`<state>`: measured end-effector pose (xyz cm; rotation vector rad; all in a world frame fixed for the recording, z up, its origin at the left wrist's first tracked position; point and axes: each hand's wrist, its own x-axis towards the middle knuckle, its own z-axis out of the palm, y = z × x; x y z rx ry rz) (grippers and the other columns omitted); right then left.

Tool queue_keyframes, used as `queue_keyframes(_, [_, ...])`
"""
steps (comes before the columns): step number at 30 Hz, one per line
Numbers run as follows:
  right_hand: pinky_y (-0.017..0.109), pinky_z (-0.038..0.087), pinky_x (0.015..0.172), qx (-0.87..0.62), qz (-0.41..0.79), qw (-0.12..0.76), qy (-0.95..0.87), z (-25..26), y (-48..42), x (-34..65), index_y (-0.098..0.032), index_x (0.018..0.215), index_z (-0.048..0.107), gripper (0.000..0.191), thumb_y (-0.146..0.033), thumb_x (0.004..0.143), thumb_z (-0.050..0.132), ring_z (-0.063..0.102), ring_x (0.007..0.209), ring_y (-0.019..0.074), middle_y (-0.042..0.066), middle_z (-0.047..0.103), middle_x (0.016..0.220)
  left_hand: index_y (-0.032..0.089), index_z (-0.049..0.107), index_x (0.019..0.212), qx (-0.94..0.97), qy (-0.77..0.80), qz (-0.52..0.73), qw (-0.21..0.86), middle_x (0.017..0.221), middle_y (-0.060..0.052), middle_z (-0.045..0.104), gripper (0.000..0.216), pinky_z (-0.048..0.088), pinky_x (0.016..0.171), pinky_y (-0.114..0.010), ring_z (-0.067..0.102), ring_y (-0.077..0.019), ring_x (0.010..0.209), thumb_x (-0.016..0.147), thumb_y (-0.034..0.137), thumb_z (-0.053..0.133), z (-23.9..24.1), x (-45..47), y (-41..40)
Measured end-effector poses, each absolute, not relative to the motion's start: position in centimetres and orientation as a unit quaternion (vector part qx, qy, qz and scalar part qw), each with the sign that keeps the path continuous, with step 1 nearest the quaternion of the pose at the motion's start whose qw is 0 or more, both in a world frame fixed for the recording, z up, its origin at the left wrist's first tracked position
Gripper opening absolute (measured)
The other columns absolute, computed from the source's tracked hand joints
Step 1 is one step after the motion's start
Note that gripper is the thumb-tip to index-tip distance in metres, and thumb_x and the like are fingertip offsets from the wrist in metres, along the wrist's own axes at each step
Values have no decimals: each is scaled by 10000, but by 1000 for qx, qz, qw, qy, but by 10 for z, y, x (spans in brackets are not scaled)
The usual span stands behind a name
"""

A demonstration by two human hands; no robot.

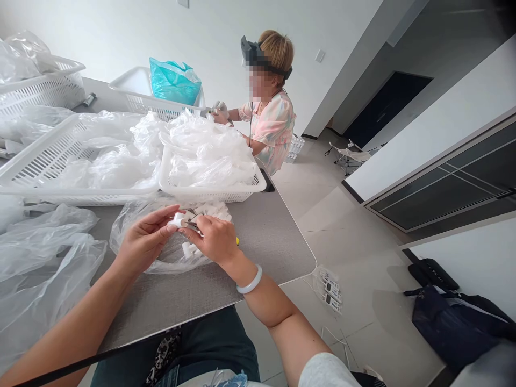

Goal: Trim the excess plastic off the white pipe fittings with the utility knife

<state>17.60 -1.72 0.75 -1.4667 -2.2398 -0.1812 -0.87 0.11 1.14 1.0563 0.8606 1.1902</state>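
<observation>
On the head view, my two hands worked at about 6 o'clock, over the grey tabletop (258,258). My left hand (143,242) held a small white plastic fitting (176,219) in a narrow pinch between thumb and fingers. My right hand (213,242), with a pale bangle (249,279) at the wrist, was closed around a slim tool (192,226), its metal tip at the fitting and its yellow end (237,241) showing past the hand. I could not tell exactly what kind of tool it was.

Directly under my hands lay a clear plastic bag (133,236) holding more white fittings (213,210). Toward 12 o'clock, a white plastic basket (213,193) sat heaped with clear film, and a larger basket (52,196) stood beside it toward 10 o'clock. Farther out at 12 o'clock, a co-worker (274,126) wearing a head camera worked with both hands (220,114) at the far end of the tabletop.

I judged the step in hand to be tool work on this one fitting. The next move called for my left pinch to stay steady while my right hand kept the tip on the piece.
</observation>
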Motion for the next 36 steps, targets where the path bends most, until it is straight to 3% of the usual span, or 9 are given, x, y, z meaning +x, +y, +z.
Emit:
queue_keyframes(3, [220, 352, 528, -524, -67, 224, -819, 7, -17, 177, -198, 798, 625, 489, -553, 1109, 497, 622, 603, 128, 18, 651, 665, 241, 874, 982, 467, 362, 503, 631, 947, -76, 836, 466, 625, 782, -292, 747, -221, 862, 600, 454, 1034, 12, -11, 3])
queue_keyframes(8, [211, 365, 547, -519, -60, 221, -823, 10, -19, 176, -199, 789, 637, 433, -473, 1109, 540, 614, 614, 125, 7, 644, 645, 249, 870, 915, 466, 342, 511, 636, 734, -36, 795, 491, 577, 616, -236, 675, -145, 622, 529, 474, 1072, 14, -10, 5])
queue_keyframes(13, [218, 340, 491, -541, -45, 217, -811, 13, -19, 175, -201, 757, 620, 520, -606, 1073, 542, 595, 568, 129, 12, 639, 639, 250, 852, 848, 461, 344, 525, 627, 676, -15, 758, 464, 577, 608, -239, 690, -159, 643, 510, 474, 1078, 14, -10, 4])
queue_keyframes(20, [214, 368, 512, -539, -43, 208, -815, 14, -20, 174, -204, 773, 637, 508, -571, 1099, 506, 605, 571, 129, 2, 620, 617, 236, 814, 810, 474, 356, 540, 598, 745, -36, 782, 424, 605, 643, -298, 699, -183, 660, 579, 511, 1040, 4, -14, 6])
queue_keyframes(26, [210, 380, 532, -534, -54, 224, -813, 10, -21, 174, -199, 812, 665, 496, -539, 1119, 476, 631, 603, 131, 11, 642, 645, 253, 861, 1082, 479, 364, 528, 599, 778, -35, 781, 502, 601, 703, -294, 700, -186, 741, 650, 464, 1007, 4, -16, 5])
queue_keyframes(30, [210, 375, 537, -528, -59, 223, -817, 10, -20, 175, -201, 787, 656, 487, -511, 1122, 489, 618, 590, 124, 3, 634, 634, 255, 886, 980, 469, 377, 536, 592, 809, -50, 807, 478, 567, 625, -264, 684, -169, 696, 585, 483, 1031, 3, -18, 5])
queue_keyframes(36, [216, 343, 521, -545, -40, 212, -810, 15, -19, 176, -195, 789, 673, 465, -549, 1075, 580, 609, 594, 126, 7, 651, 649, 264, 871, 823, 470, 367, 541, 593, 904, -70, 834, 389, 610, 701, -288, 721, -195, 775, 600, 548, 1015, 8, -15, 4])
